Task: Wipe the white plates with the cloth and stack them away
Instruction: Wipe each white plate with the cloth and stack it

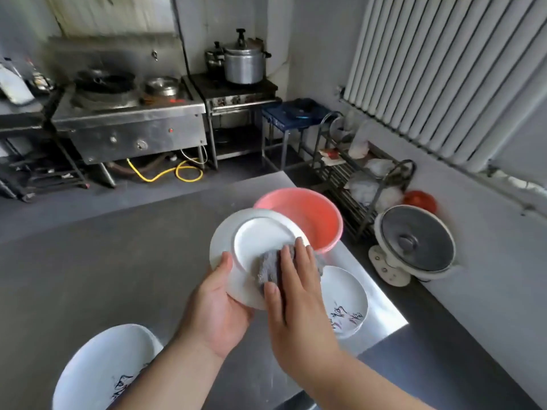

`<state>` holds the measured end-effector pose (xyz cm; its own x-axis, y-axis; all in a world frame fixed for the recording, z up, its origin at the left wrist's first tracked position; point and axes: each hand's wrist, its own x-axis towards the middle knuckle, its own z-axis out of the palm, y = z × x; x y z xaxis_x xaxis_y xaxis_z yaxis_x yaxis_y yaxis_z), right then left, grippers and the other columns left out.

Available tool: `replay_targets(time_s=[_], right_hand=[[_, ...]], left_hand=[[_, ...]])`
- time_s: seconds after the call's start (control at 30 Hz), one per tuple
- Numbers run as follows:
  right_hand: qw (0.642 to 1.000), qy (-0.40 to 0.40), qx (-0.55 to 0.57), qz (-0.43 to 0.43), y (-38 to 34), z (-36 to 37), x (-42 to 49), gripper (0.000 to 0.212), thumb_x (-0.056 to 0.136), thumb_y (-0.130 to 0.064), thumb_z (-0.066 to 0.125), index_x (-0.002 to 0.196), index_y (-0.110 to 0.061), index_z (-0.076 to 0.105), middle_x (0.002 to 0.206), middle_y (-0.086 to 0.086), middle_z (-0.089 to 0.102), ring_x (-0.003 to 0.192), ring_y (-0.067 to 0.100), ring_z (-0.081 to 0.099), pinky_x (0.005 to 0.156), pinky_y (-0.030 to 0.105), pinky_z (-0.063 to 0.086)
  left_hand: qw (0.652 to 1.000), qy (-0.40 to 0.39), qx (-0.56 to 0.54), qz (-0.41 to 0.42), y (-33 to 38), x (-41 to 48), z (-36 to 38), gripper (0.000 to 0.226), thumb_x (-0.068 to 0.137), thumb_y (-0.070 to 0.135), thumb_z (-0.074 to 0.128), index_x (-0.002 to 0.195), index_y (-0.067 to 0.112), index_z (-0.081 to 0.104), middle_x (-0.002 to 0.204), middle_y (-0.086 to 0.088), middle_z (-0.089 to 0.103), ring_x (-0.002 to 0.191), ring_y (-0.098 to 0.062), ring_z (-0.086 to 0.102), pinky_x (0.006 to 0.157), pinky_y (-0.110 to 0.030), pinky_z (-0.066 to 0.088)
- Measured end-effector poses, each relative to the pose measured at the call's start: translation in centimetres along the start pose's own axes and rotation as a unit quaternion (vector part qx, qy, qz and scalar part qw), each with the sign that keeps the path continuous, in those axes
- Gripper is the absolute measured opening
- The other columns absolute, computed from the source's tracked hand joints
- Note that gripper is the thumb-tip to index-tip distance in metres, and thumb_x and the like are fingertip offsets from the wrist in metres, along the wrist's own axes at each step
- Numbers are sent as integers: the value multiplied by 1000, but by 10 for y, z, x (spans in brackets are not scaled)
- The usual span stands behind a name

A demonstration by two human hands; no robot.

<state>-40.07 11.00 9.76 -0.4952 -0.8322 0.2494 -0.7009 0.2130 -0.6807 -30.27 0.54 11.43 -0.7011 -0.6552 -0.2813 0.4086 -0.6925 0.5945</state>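
Three white plates show, with one cloth and one basin.

The left hand (213, 309) grips the round white ceramic plate (260, 235) at its lower left rim. The thumb lies over the edge and the other fingers are hidden beneath. This plate is held tilted above the grey steel bench (118, 261). Its upturned face is glossy and plain, with a raised ring around the centre.

The right hand (296, 291) lies flat, its fingers (302, 253) straight and close together. It presses the crumpled grey cloth (270, 266) against the plate's lower right part, and the cloth bunches out from under the palm towards the thumb.

Just beyond the right fingertips stands the round pink plastic basin (307, 214), partly hidden by the plate's far rim.

Right of the right hand, the second white plate (346, 294) lies flat on the bench, with dark brush lettering on it.

The third white plate (100, 365), also lettered, sits well left of the left forearm and is cut by the frame edge.
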Motion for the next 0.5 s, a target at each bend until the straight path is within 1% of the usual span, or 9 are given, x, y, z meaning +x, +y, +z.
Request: replay_targets(time_s=[0.07,0.17,0.23,0.27,0.3,0.37,0.4,0.47,0.5], right_hand=[[999,-28,-11,-12,20,4,-13,73,103,-56,29,165,-18,22,173,-9,0,159,7,-14,129,29,-4],[994,-73,-26,-81,59,-7,-20,63,104,-45,49,159,-17,39,170,-4,21,161,14,5,130,32,7],[994,-72,-18,-77,93,-20,-22,52,108,-44,45,156,-25,46,168,-9,29,159,8,14,129,26,11],[998,-61,6,-35,107,-29,-20,47,109,-46,39,154,-33,47,167,-15,30,157,2,18,128,24,16],[998,-42,44,34,120,-38,-17,44,109,-51,34,151,-45,48,164,-23,34,151,-4,28,124,25,27],[966,-7,147,212,143,-54,-7,34,106,-59,32,127,-66,58,140,-32,58,123,-3,58,102,29,50],[933,3,196,301,156,-62,0,32,104,-59,35,112,-66,65,123,-25,70,109,4,67,95,34,55],[853,-5,272,445,182,-80,11,32,103,-50,45,100,-40,75,100,0,78,92,19,73,90,45,60],[834,-16,287,471,195,-92,15,31,103,-43,48,99,-28,75,95,10,77,82,21,72,82,42,60]], left_hand=[[998,20,-17,-62,-24,9,-3,61,108,46,37,141,1,61,138,-22,66,125,-33,68,93,-43,61],[990,32,-38,-129,-56,20,-4,65,108,47,34,141,-4,58,138,-26,65,123,-36,68,99,-47,54],[989,25,-38,-137,-73,26,-2,64,110,44,30,143,-3,56,141,-26,63,126,-37,66,100,-50,54],[990,24,-33,-138,-80,29,-1,62,110,43,30,144,-1,55,142,-26,62,128,-37,64,101,-52,52],[990,24,-25,-136,-86,31,2,59,110,42,32,145,0,55,143,-25,62,129,-38,64,102,-53,49],[991,26,6,-131,-93,37,8,54,109,39,36,146,5,57,142,-21,63,129,-36,64,104,-52,47],[990,26,23,-133,-96,40,12,52,109,38,37,144,7,60,142,-19,64,129,-34,64,104,-50,47],[988,30,41,-144,-102,46,19,49,108,38,39,138,12,68,142,-16,65,129,-31,64,105,-50,46],[988,33,43,-148,-105,49,23,48,108,38,40,134,13,71,143,-15,65,130,-31,64,107,-50,45]])
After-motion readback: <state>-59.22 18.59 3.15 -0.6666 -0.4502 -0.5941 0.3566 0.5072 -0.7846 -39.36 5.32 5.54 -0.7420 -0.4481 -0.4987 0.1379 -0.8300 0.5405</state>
